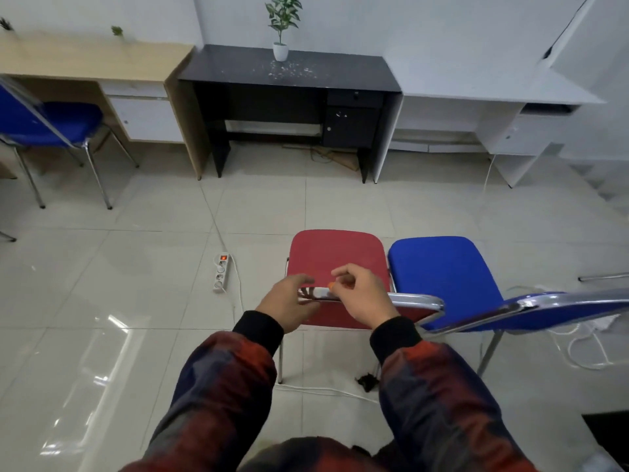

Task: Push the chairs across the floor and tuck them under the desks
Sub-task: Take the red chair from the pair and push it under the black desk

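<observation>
Both hands, left hand (pixel 289 303) and right hand (pixel 366 296), hover unclenched over the chrome backrest rail of the red chair (pixel 335 257), a light, stiff-framed seat well short of the black desk (pixel 289 71)

Both hands, left hand (pixel 289 303) and right hand (pixel 366 296), hovering at red chair (pixel 335 255) backrest, fingers loose; blue chair (pixel 439 267) just beside; black desk (pixel 289 74) ahead.

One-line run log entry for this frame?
stage: reaching for red chair backrest | left hand: open, at rail | right hand: curled over rail | target: black desk, knee space free | obstacle: power strip on floor
</observation>
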{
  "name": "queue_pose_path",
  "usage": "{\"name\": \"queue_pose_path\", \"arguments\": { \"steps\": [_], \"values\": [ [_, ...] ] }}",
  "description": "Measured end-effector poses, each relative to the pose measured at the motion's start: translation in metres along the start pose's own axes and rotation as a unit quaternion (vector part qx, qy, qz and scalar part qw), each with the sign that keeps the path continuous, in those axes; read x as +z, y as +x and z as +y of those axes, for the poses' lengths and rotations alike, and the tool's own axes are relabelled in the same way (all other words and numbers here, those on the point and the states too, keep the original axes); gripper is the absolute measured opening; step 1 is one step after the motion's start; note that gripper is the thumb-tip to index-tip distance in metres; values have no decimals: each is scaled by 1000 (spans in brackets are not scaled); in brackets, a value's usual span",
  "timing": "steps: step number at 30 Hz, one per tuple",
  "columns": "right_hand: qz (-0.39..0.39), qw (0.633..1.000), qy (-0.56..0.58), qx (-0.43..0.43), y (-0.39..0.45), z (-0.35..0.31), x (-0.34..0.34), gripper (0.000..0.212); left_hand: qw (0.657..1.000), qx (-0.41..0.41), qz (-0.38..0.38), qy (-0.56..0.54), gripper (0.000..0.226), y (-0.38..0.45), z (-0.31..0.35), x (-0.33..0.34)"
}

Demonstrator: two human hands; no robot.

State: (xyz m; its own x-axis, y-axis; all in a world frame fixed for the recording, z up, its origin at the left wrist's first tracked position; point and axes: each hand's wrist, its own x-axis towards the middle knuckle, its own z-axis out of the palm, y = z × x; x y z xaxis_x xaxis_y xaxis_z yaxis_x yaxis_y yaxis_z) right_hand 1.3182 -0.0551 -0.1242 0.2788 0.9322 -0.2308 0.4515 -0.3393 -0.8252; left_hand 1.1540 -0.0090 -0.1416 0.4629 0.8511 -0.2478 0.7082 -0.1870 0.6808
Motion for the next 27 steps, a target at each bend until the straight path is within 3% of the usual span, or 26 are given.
{"name": "queue_pose_path", "arguments": {
  "steps": [4, 8, 13, 18, 23, 27],
  "values": [
    [7, 997, -78, 8, -4, 28, -44, 26, 983, -24, 28, 182, 48, 17, 28, 38],
    [-9, 955, -295, 18, -12, 62, -72, 31, 976, -85, 60, 192, 31, 24, 43, 46],
    [-25, 956, -292, -26, -3, 75, -80, 30, 977, -88, 99, 165, 29, 16, 36, 53],
    [-68, 930, -357, -48, 10, 79, -85, 35, 971, -104, 125, 177, 28, 10, 33, 64],
    [-83, 925, -364, -69, 30, 72, -85, 38, 966, -141, 78, 200, 23, 35, 38, 55],
    [-95, 911, -396, -62, 41, 75, -78, 42, 966, -93, 48, 235, 24, 47, 30, 47]
  ]
}}
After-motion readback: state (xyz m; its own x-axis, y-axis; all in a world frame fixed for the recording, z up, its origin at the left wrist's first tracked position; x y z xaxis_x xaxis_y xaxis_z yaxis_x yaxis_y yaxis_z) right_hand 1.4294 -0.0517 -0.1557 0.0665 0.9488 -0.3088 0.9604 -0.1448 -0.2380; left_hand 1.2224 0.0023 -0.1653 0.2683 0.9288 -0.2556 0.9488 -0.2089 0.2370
